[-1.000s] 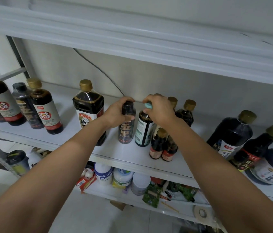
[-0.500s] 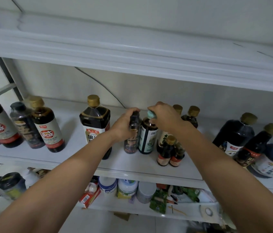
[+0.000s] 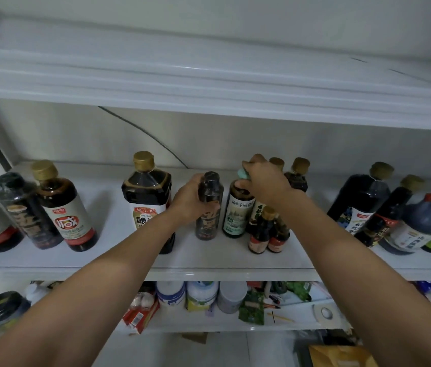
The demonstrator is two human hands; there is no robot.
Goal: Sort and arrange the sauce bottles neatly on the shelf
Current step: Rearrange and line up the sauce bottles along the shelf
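Observation:
On the white middle shelf (image 3: 209,263), my left hand (image 3: 189,201) grips a slim dark bottle with a black cap (image 3: 208,207), standing upright. Right beside it stands a bottle with a teal cap and a green-white label (image 3: 238,215); my right hand (image 3: 264,182) holds it by the cap and neck. Two small red-labelled bottles (image 3: 267,234) stand in front of my right wrist. Behind my right hand, two gold-capped bottles (image 3: 298,173) are partly hidden. A big square gold-capped bottle (image 3: 147,192) stands left of my left hand.
Three dark bottles (image 3: 47,207) stand at the shelf's left end. Several large dark bottles and a green one (image 3: 394,215) crowd the right end. An upper shelf (image 3: 209,83) hangs overhead. The lower shelf (image 3: 209,324) holds jars, packets and tape.
The camera view has tilted upward, so the shelf sits lower in view. Both hands keep their hold on the same two bottles, which now stand close together.

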